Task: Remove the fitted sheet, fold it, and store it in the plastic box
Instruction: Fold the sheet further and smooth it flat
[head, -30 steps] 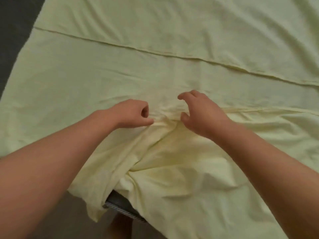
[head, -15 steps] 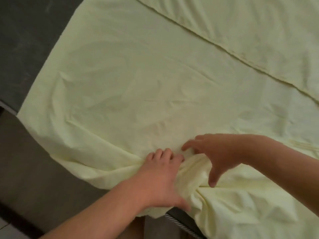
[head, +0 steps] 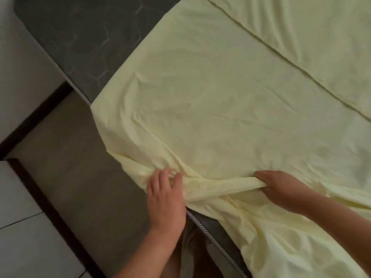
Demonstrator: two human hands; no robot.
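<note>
While the pale yellow fitted sheet (head: 220,97) lies spread over the dark mattress (head: 80,37), the left hand (head: 164,197) and right hand (head: 281,190) each grip its bunched edge at lower centre, set apart.

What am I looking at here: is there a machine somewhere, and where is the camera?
No machine: these are a person's two bare hands. The view comes from a camera worn on the person's head, looking forward and down. A pale yellow fitted sheet lies spread over a dark grey mattress, part of which is bare. The left hand and the right hand each grip a bunched band of the sheet near the mattress's striped edge. Beside the bed is a tiled floor. No plastic box shows.
</note>
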